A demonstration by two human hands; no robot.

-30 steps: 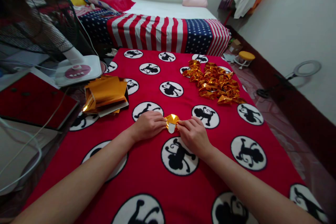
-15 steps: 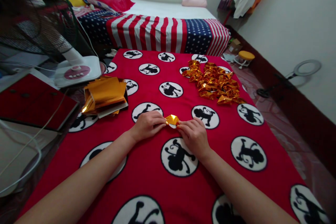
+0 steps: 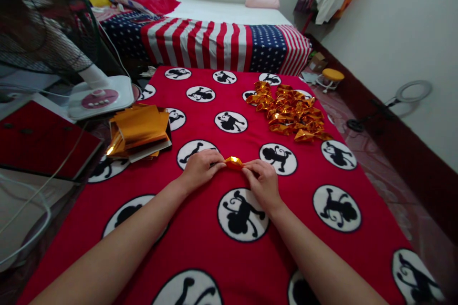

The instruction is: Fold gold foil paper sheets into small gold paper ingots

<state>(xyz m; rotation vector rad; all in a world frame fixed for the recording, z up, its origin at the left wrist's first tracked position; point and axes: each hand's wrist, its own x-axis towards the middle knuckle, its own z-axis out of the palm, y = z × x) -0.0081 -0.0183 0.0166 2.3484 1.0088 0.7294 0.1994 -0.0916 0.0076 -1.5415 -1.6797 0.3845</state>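
A small folded piece of shiny gold paper (image 3: 234,162) is stretched between my two hands, just above or on the red cloth (image 3: 203,243) with monkey circles. Its left end is pinched by my left hand (image 3: 203,167). At its right end the fingers of my right hand (image 3: 263,180) are closed on it. Flat gold paper sheets (image 3: 141,126) lie in a loose stack at the left edge of the cloth. Several folded gold pieces (image 3: 291,112) form a pile at the back right.
To the left stand a fan base (image 3: 102,97) and a red panel (image 3: 43,136) with white cables. A bed (image 3: 214,43) lies beyond the cloth. On the floor at right are a yellow stool (image 3: 332,75) and a ring-topped stand (image 3: 413,91).
The gold piece between my hands now looks narrower and flatter, its face tipped differently. Both hands still pinch its ends. The whole view has shifted slightly.
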